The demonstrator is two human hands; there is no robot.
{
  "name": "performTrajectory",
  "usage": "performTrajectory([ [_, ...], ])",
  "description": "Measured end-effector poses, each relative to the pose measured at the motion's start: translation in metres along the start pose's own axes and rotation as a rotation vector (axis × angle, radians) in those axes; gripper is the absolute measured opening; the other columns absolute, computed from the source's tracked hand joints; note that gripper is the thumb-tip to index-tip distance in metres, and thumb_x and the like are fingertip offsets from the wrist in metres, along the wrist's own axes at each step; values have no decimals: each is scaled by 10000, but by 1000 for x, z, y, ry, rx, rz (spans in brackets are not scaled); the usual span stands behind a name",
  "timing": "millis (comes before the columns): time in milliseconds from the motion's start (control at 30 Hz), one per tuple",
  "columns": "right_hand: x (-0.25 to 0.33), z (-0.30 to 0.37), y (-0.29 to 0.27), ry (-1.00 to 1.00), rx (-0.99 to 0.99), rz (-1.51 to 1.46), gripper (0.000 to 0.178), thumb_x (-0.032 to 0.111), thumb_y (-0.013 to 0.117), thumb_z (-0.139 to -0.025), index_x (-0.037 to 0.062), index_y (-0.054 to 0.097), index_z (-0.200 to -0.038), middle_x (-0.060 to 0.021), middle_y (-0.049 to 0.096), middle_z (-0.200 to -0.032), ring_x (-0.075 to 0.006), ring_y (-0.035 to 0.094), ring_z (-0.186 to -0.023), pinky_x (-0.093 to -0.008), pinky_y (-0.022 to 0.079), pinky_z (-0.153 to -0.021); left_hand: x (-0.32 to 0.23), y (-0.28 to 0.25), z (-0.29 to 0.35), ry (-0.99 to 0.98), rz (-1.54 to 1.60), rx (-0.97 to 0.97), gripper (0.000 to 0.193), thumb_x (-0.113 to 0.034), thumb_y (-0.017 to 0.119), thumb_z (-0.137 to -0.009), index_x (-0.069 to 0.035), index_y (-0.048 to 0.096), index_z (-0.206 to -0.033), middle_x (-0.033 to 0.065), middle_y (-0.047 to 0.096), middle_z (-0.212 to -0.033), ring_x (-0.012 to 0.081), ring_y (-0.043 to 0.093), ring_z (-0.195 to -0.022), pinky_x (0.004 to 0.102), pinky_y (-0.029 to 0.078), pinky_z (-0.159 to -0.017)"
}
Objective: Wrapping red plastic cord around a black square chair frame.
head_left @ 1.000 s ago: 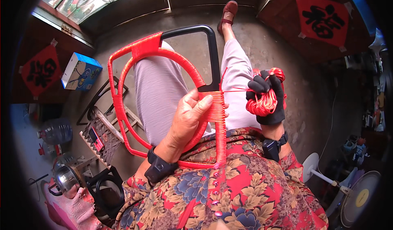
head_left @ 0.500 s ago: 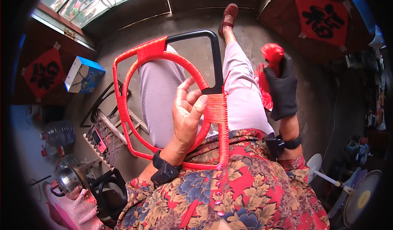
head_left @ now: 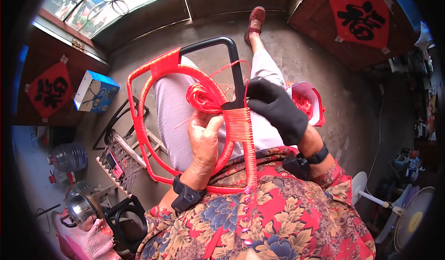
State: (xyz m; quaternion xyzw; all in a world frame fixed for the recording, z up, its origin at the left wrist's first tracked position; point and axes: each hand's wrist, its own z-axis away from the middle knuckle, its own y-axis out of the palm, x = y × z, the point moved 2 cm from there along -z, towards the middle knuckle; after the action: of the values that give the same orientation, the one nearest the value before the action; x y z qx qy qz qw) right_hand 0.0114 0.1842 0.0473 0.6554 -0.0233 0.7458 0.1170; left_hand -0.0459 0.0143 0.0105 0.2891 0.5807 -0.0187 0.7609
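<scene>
Across my lap leans a metal frame (head_left: 234, 64), black where bare and wound with red cord over most of its outer bars and inner ring. My bare left hand (head_left: 204, 137) is closed on a looped bundle of red cord (head_left: 204, 97), held inside the frame beside the wound bar. From the bundle a thin strand arcs over the bare black bar. My right hand (head_left: 280, 109), in a black glove, is just right of that bar. Its fingers are closed at the strand, with the tips partly hidden.
Right of my knee, a white-lined red container (head_left: 316, 103) holds more red cord. At left are a blue-and-white box (head_left: 96, 91), a low woven stool (head_left: 118, 160) with a red phone (head_left: 114, 164) on it, and a metal kettle (head_left: 83, 210). A fan (head_left: 412, 223) stands at lower right.
The red cord bundle has passed from my right hand at the right to my left hand inside the frame. My right hand has moved left to the bare bar, and a strand now crosses it.
</scene>
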Motion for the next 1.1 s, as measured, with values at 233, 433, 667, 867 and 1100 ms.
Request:
performTrajectory([
  [233, -16, -2, -4, 2, 39, 404, 378, 145, 698, -815, 13, 575, -1147, -101, 648, -1024, -119, 596, -959, -292, 478, -861, 5, -3, 1, -149, -1, 11, 244, -94, 593, -889, 7, 569, -1109, 81, 647, -1035, 153, 627, -902, 287, 478, -869],
  [433, 5, 77, -67, -466, -249, -314, 309, 100, 634, -835, 14, 567, -1125, -97, 569, -1086, -169, 531, -1020, -295, 429, -907, 0, -1, -1, -167, 233, 92, 325, -177, 536, -936, -8, 466, -1205, 106, 636, -1018, 181, 644, -914, 310, 533, -828],
  [667, -10, 135, -138, -491, -539, -686, 280, 134, 606, -869, 3, 565, -1113, -99, 557, -1089, -173, 530, -1026, -298, 426, -900, -5, 8, 1, -154, 260, 173, 482, -103, 636, -897, 2, 400, -1304, 109, 633, -1044, 157, 652, -928, 286, 538, -833],
  [867, -15, 137, -157, -474, -637, -821, 266, 163, 582, -898, -7, 563, -1102, -101, 547, -1092, -176, 529, -1032, -300, 424, -893, -6, 8, 2, -191, 296, 180, 387, -76, 620, -906, 6, 454, -1246, 91, 647, -1027, 153, 655, -910, 289, 542, -825],
  [1100, 15, 82, -114, -395, -270, -887, 267, 197, 554, -932, -18, 560, -1090, -102, 536, -1095, -180, 528, -1038, -303, 421, -886, 3, 8, 0, -200, 327, 180, 244, -50, 597, -918, -2, 497, -1136, 105, 653, -1039, 130, 649, -924, 253, 543, -809],
])
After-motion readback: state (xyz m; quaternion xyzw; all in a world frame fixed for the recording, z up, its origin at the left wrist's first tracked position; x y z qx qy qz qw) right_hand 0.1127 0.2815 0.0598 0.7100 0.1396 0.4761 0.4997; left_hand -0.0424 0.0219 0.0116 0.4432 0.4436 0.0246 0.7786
